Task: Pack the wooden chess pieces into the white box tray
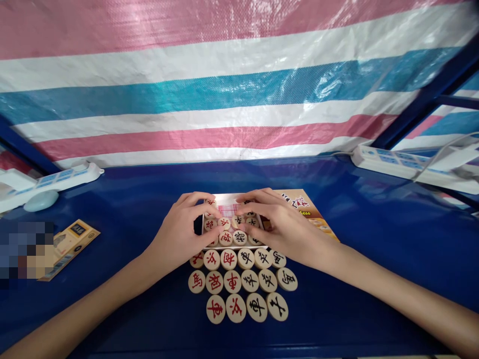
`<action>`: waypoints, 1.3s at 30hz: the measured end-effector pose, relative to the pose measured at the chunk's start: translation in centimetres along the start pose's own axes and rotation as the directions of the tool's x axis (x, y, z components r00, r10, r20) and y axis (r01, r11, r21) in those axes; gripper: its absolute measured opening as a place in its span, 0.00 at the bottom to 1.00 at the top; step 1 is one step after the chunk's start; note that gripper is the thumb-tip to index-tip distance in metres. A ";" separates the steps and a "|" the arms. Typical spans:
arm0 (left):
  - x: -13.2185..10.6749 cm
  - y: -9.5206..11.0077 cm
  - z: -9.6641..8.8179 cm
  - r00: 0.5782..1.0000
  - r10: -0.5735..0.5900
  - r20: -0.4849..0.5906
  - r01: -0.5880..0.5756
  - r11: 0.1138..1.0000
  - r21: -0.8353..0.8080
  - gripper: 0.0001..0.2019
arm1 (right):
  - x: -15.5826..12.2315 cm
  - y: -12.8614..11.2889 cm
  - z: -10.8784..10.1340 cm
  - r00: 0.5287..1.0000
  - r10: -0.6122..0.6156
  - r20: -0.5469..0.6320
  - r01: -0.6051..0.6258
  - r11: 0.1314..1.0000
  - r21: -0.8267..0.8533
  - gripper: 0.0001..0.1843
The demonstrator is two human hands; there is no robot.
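My left hand (190,219) reaches over a white box (207,246) with its thumb and fingertips closed around a round Chinese chess piece with a red character (223,223). From the other side my right hand (279,219) pinches a similar piece with a black character (238,220). The two held pieces are close together above the middle of the box. More red and black pieces lie flat inside it, partly covered by my fingers. In front of the box, rows of pieces lie face up, red ones (214,281) on the left and black ones (250,280) on the right.
A printed chess box lid (310,209) lies partly under my right hand. To the left are a yellowish printed card (75,244) and a rounded pale object (41,200). Power strips (71,174) stand at both back corners of the blue table (149,319), before a striped plastic sheet (224,89).
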State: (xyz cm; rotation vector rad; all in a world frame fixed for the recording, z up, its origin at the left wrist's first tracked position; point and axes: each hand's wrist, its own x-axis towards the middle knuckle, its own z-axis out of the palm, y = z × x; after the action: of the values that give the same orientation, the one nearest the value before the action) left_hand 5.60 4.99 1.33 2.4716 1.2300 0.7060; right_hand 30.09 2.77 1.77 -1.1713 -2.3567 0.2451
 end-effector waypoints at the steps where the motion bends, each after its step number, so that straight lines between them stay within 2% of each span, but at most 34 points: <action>1: 0.0 0.0 0.0 1.000 0.000 -0.001 0.000 1.000 0.006 0.05 | 0.0 -0.1 0.0 1.000 0.004 0.002 -0.004 1.000 0.013 0.13; 6: 0.1 -0.3 0.0 0.999 0.035 -0.015 -0.035 0.999 0.020 0.07 | -0.1 -0.2 -0.2 1.000 0.017 0.013 -0.017 0.999 0.031 0.14; 15: 0.3 -0.4 -0.1 0.995 0.080 -0.051 -0.079 0.997 0.019 0.04 | -0.1 -0.2 -0.2 1.000 -0.001 -0.010 0.001 1.000 0.007 0.13; 20: 0.3 -0.5 -0.2 0.995 0.097 -0.037 -0.095 0.995 0.039 0.11 | -0.1 0.1 0.1 1.000 -0.013 -0.006 0.013 1.000 0.012 0.13; 25: 0.3 -0.6 -0.1 0.994 0.104 -0.021 -0.103 0.994 0.038 0.06 | -0.2 0.2 0.1 1.000 -0.005 0.009 0.005 1.000 0.005 0.13; 35: 0.3 -0.6 0.0 0.993 0.111 -0.037 -0.109 0.993 0.049 0.07 | -0.1 -0.1 0.0 1.000 -0.003 0.030 0.003 1.000 -0.007 0.13; 39: 0.3 -0.1 -0.4 0.988 0.120 -0.094 -0.117 0.993 0.033 0.07 | -0.1 -0.1 -0.1 1.000 -0.001 0.017 0.001 1.000 -0.004 0.12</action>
State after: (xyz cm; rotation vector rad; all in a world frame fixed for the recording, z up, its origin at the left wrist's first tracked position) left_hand 5.43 5.28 1.73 2.5783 1.1393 0.8525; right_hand 30.14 2.61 1.84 -1.1747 -2.3734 0.2517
